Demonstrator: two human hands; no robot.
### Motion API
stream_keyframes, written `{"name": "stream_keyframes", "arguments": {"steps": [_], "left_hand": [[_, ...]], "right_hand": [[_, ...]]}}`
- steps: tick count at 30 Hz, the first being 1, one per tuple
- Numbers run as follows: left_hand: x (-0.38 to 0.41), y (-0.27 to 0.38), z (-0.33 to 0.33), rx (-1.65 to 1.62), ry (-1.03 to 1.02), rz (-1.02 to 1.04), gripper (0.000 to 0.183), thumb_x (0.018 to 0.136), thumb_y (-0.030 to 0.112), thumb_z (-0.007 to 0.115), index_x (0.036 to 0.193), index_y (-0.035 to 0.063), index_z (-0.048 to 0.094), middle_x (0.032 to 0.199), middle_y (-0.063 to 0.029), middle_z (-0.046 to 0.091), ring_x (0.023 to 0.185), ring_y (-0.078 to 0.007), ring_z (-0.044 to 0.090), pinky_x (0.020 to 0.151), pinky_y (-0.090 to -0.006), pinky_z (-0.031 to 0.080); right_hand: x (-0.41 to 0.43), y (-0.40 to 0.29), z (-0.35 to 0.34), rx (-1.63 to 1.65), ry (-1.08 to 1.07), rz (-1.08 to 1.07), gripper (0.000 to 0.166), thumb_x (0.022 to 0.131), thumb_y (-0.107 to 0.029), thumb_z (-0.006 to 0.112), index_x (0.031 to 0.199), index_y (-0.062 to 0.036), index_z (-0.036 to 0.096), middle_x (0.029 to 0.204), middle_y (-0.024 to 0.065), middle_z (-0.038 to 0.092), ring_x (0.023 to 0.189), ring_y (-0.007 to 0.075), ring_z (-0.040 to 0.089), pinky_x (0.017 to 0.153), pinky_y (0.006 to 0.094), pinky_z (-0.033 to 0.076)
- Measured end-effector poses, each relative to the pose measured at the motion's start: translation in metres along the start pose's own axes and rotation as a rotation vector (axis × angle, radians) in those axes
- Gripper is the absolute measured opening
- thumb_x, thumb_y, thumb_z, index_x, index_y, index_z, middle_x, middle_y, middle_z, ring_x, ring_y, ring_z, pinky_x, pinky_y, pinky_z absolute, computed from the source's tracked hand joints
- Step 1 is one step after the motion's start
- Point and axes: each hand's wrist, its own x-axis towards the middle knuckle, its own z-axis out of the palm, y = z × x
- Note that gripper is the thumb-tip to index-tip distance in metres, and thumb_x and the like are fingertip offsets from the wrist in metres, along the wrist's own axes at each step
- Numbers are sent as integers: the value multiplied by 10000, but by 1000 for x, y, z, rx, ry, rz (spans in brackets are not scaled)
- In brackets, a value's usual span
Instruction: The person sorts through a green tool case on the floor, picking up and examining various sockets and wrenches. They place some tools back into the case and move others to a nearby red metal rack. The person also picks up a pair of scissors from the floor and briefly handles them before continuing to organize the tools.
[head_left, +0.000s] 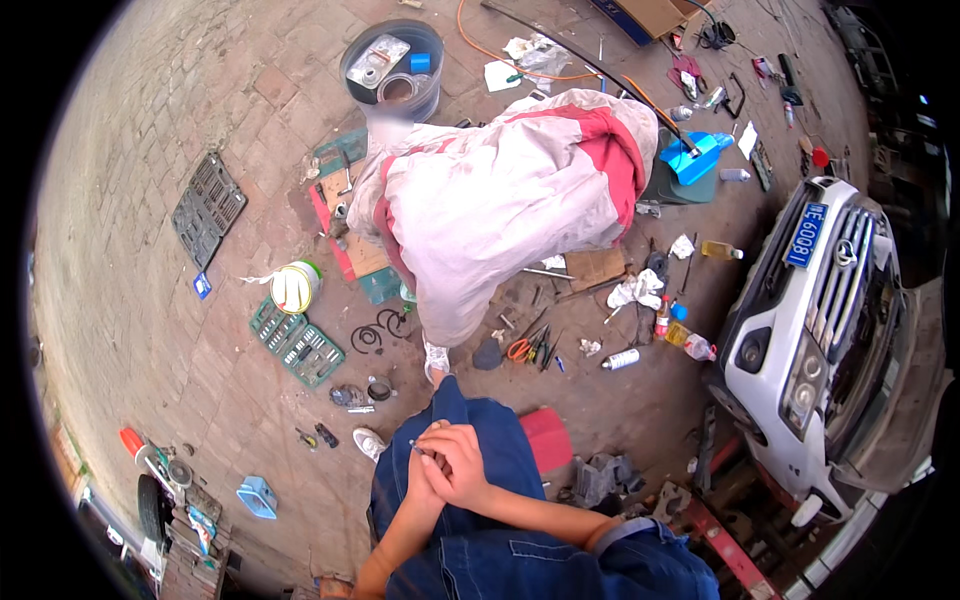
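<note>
Over my lap, my two hands are together, the right partly covering the left. A small metal part (415, 447) shows at the fingertips of my right hand (461, 463); its exact kind is too small to tell. My left hand (422, 484) lies underneath with its fingers mostly hidden, so its grip is unclear. Both rest close above my blue trousers (495, 439). Ahead of me a person in a pale and red work suit (495, 195) bends over, back towards me. Beyond my knees, pliers (536, 349) with other hand tools and a socket set (304, 345) lie on the paving.
A silver car (795, 360) with its bonnet raised stands at right. A grey tub (356, 41) holds metal parts. A white bucket (294, 289), an open tool case (210, 202), a spray can (621, 359), bottles (679, 334) and a blue basket (257, 496) are scattered around.
</note>
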Motion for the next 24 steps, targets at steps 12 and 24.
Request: {"name": "stream_keyframes", "arguments": {"steps": [12,24], "left_hand": [[-63,-1,4,931,-54,356,435,871,121,600,1250,39,402,1145,-84,490,1065,-171,504,862,-303,449],[-81,12,-44,221,74,163,210,1006,252,469,942,82,576,499,22,370,386,-113,336,376,-267,274]], "right_hand": [[0,-27,-12,125,-96,14,231,794,-63,659,1018,-31,614,1037,110,616,942,289,544,831,375,451],[-11,-27,-2,34,-143,100,178,800,-15,638,977,-16,618,899,104,632,805,248,592,734,339,478]]}}
